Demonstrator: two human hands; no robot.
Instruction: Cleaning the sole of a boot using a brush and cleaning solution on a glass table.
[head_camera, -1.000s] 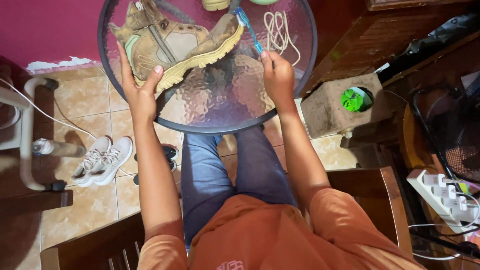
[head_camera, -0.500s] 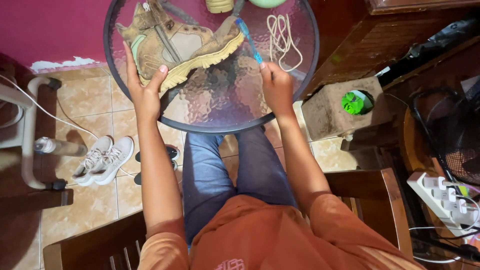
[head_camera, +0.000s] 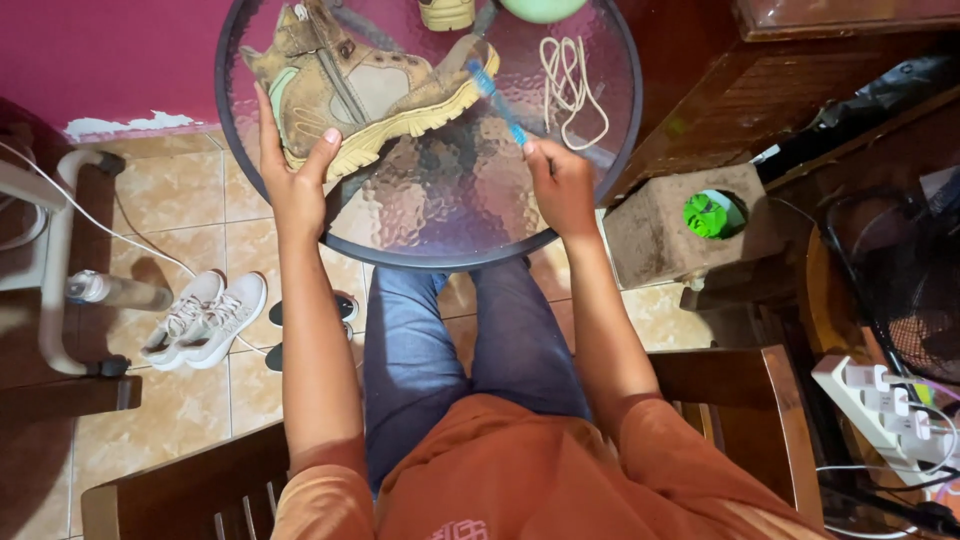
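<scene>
Down comes the brush head: a second ago the blue toothbrush (head_camera: 497, 97) stood a little off the toe of the boot (head_camera: 358, 88), and now its bristles sit right against the toe, at the edge of the pale yellow sole. The right hand (head_camera: 563, 186) has slid a touch nearer along with it, and it is closed around the lower end of the handle, fingers wrapped, thumb on top. That reads like a scrubbing stroke landing on the front of the sole, so the cleaning looks to be in full swing at the toe end.

Over on the other side, the left hand (head_camera: 293, 177) has barely shifted. It is spread wide, thumb hooked over the sole near the heel and fingers running up behind the ankle, pinning the boot on its side on the round glass table (head_camera: 440, 215). The boot lies at the far left part of the tabletop, toe pointing right, its laces out: a loose coil of cream lace (head_camera: 572, 85) lies on the glass just beside the brush, not touching it as far as I can tell.

At the far rim, a second sole (head_camera: 446, 12) and something green and rounded (head_camera: 542, 8) peek in, mostly cut off. Down on the tiled floor, a pair of white trainers (head_camera: 203, 317) sits well apart from the action.
</scene>
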